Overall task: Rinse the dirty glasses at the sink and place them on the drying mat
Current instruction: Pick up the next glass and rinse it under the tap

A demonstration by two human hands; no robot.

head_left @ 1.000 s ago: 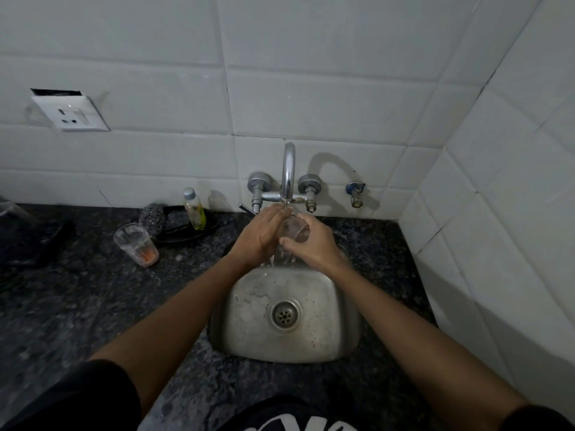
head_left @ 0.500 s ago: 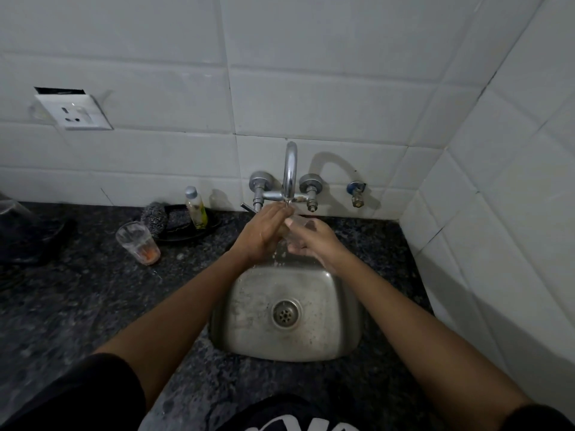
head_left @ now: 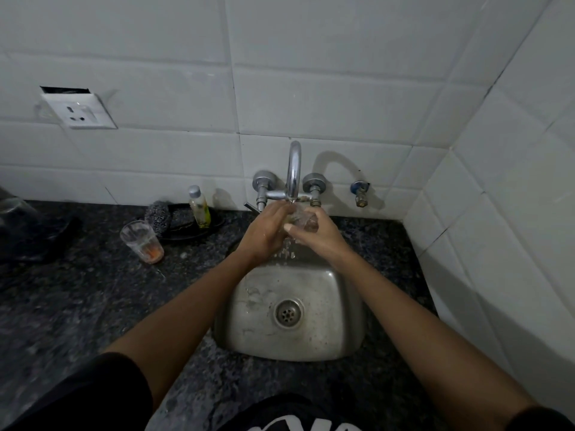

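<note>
A clear glass [head_left: 303,219] is under the running tap [head_left: 294,169], above the back of the steel sink [head_left: 249,309]. My right hand [head_left: 317,236] grips it from the right, fingers curled round its side. My left hand [head_left: 264,233] covers its left side, fingers wrapped against it; most of the glass is hidden between the hands. Water drips down from them into the sink. A second glass [head_left: 141,241] with orange residue at its bottom stands upright on the dark counter [head_left: 93,306], left of the sink.
A steel scrubber [head_left: 158,217] and a small bottle of yellow liquid [head_left: 199,206] sit on a dark dish by the wall. A dark object [head_left: 28,234] lies at the far left. A wall socket [head_left: 79,112] is above. A tiled wall closes the right side.
Both hands stay under the tap with the glass; they have shifted slightly and turned the glass between them. The glass on the counter has not moved.
</note>
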